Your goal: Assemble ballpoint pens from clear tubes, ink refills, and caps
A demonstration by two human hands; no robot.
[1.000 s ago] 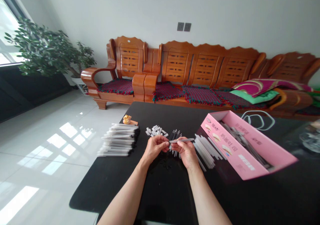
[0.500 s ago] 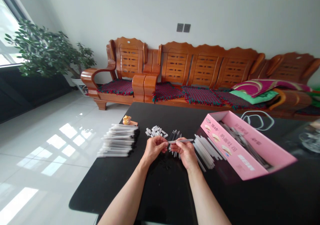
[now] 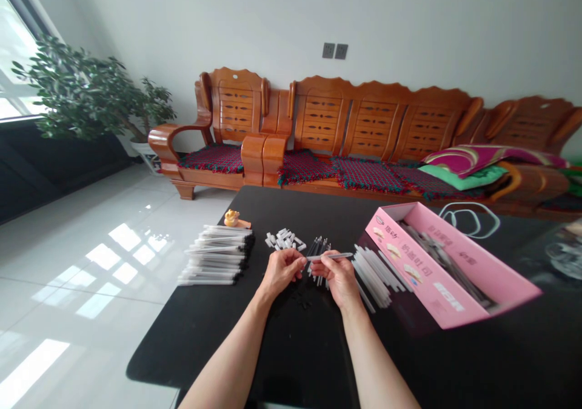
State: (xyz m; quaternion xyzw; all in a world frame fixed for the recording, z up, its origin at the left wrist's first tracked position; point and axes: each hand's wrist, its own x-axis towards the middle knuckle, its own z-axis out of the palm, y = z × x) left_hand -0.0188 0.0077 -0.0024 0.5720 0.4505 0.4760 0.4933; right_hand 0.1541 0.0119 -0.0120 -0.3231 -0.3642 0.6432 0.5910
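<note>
Above the black table, my right hand (image 3: pixel 339 275) is closed round the middle of a slim pen (image 3: pixel 341 255), whose grey-white barrel lies almost level. My left hand (image 3: pixel 282 269) pinches at its left end; whether a small part sits in those fingertips is hidden. Behind and under the hands lie dark pen refills (image 3: pixel 320 244). White pen caps (image 3: pixel 285 239) form a small pile behind my left hand. To the right are translucent white pen barrels (image 3: pixel 373 275). Small black pieces (image 3: pixel 301 300) are scattered between my wrists. A stack of white pens with black ends (image 3: pixel 216 257) lies at the left.
A pink cardboard box (image 3: pixel 418 269) with dark grey strip-like things inside stands at the right. A small yellow figurine (image 3: pixel 231 218) sits behind the pen stack. White cable (image 3: pixel 475 221) loops behind the box. Wooden sofas (image 3: pixel 373 118) stand beyond the table (image 3: pixel 204 342).
</note>
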